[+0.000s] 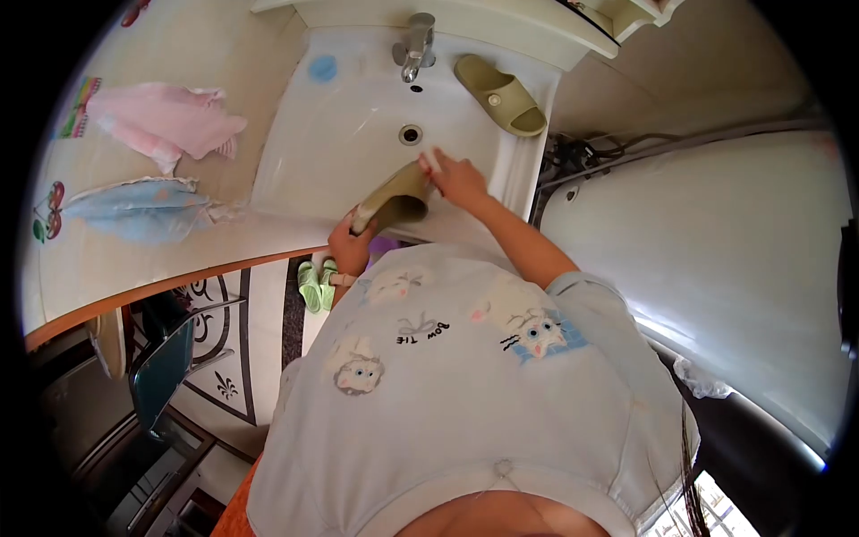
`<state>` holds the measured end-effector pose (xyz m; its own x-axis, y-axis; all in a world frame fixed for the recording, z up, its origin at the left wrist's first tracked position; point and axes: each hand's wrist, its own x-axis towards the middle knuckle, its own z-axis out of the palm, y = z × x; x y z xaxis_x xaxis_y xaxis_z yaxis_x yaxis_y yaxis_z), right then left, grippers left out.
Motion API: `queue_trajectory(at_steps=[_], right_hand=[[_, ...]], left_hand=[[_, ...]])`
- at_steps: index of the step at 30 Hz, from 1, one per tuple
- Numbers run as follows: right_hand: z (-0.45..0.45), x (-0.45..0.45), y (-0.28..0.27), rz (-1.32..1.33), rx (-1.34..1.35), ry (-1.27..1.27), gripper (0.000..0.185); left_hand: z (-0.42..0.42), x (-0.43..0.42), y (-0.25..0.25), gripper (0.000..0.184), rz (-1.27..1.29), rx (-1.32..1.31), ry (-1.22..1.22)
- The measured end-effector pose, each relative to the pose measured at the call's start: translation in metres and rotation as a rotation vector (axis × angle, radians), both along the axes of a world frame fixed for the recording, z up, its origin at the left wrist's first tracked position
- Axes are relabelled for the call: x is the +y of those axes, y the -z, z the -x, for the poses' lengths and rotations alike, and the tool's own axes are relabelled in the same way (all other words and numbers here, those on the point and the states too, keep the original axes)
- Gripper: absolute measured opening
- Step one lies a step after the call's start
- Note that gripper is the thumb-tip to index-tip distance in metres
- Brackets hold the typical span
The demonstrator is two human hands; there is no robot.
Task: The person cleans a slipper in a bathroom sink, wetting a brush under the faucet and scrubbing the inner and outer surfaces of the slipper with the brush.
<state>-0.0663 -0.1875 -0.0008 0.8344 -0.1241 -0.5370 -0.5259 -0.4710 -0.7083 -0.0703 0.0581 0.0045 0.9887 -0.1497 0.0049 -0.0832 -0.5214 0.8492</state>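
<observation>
Shirt: pale, short-sleeved (465, 394), printed with cartoon cats and the words "BOW TIE"; it fills the near part of the view.
Left hand: (351, 243) at the near left end of an olive-green slide sandal, its fingers clamped on that end.
Right hand: (455, 179) at the slide's far right end, fingertips at or just beside the edge; blur hides them, so I cannot tell whether they grip.
Held slide sandal: (380, 199) tilted between the two hands over the near part of the sink, its dark opening facing the body.
Purple item: (385, 245) partly hidden between the sink's near edge and the shirt.
Pale green shoes: (310, 286) a pair on the floor, left of the body.
Chair: teal (164, 371), farther left beside the table.
Table: white with a brown edge (116, 279), bearing a blue cloth (139, 211) and, beyond it, a pink cloth (165, 116).
Sink: white basin (304, 152) with a round drain (410, 134) beyond the held slide.
Second slide sandal: matching olive-green (501, 95), lying on the sink's far right side, pale round button on its strap.
Blue round item: (322, 68) at the sink's far left corner.
Faucet: chrome (417, 46), at the sink's back edge.
</observation>
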Motion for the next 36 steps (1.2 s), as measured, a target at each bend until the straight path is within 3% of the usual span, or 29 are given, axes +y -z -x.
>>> queue_trajectory(at_steps=[1, 3, 4, 6, 8, 10, 11, 12, 14, 15, 20, 23, 25, 26, 29, 31, 32, 35, 36], right_hand=[[0.002, 0.007, -0.004, 0.0, -0.001, 0.0, 0.053], [0.004, 0.024, -0.01, 0.118, -0.258, -0.286, 0.057], [0.001, 0.031, -0.007, 0.118, -0.259, -0.286, 0.057], [0.0, 0.041, 0.006, -0.174, -0.579, -0.036, 0.061], [-0.009, 0.038, 0.018, -0.162, -0.595, -0.068, 0.067], [-0.023, 0.032, 0.019, -0.866, -0.095, 0.51, 0.071], [-0.025, 0.027, 0.023, -1.069, -0.17, 0.472, 0.077], [-0.03, 0.029, 0.022, -1.074, -0.163, 0.454, 0.077], [-0.035, 0.026, 0.023, -1.088, -0.115, 0.698, 0.062], [-0.043, 0.014, 0.021, -1.351, -0.017, 0.56, 0.042], [-0.055, 0.009, 0.017, -1.422, -0.035, 0.58, 0.027], [-0.075, 0.0, 0.012, -1.373, -0.327, 0.544, 0.031], [-0.078, -0.003, -0.021, -1.294, -0.485, 0.551, 0.036], [-0.079, -0.005, -0.04, -1.212, -0.639, 0.555, 0.042], [-0.084, -0.024, -0.056, -1.15, -0.587, 0.289, 0.051], [-0.084, -0.029, -0.064, -1.008, -0.528, 0.092, 0.053], [-0.082, -0.029, -0.066, -1.007, -0.523, 0.087, 0.053], [-0.081, -0.023, -0.07, -0.968, -0.392, -0.217, 0.056], [-0.082, -0.017, -0.066, -0.938, -0.39, -0.274, 0.058]], left_hand=[[0.0, 0.0, 0.003, 0.035, -0.008, -0.037, 0.001], [-0.01, 0.006, 0.023, 0.035, -0.007, -0.07, 0.007], [-0.014, 0.012, 0.024, 0.035, -0.022, -0.1, -0.007], [-0.016, 0.019, 0.024, 0.034, -0.045, -0.063, -0.013], [-0.016, 0.022, 0.023, 0.033, 0.07, -0.014, -0.096], [-0.017, 0.018, 0.019, 0.032, 0.071, -0.082, -0.129], [-0.02, 0.017, 0.017, 0.032, 0.096, -0.074, -0.145], [-0.019, 0.022, 0.015, 0.032, 0.119, -0.063, -0.17], [-0.017, 0.023, 0.014, 0.032, 0.113, -0.044, -0.164], [-0.018, 0.018, 0.013, 0.031, 0.18, -0.054, -0.176], [-0.014, 0.002, 0.018, 0.037, 0.286, -0.106, -0.199], [-0.011, -0.011, 0.013, 0.048, 0.358, -0.04, -0.076], [-0.015, -0.017, 0.013, 0.06, 0.154, 0.118, 0.207], [-0.019, -0.019, 0.014, 0.06, 0.156, 0.113, 0.201], [-0.044, -0.023, 0.015, 0.071, 0.003, 0.154, 0.373], [-0.067, -0.031, 0.003, 0.084, 0.293, 0.149, 0.257], [-0.078, -0.034, -0.005, 0.084, 0.296, 0.15, 0.252], [-0.112, -0.039, -0.037, 0.097, 0.287, -0.04, 0.318], [-0.123, -0.037, -0.043, 0.099, 0.12, -0.178, 0.424]])
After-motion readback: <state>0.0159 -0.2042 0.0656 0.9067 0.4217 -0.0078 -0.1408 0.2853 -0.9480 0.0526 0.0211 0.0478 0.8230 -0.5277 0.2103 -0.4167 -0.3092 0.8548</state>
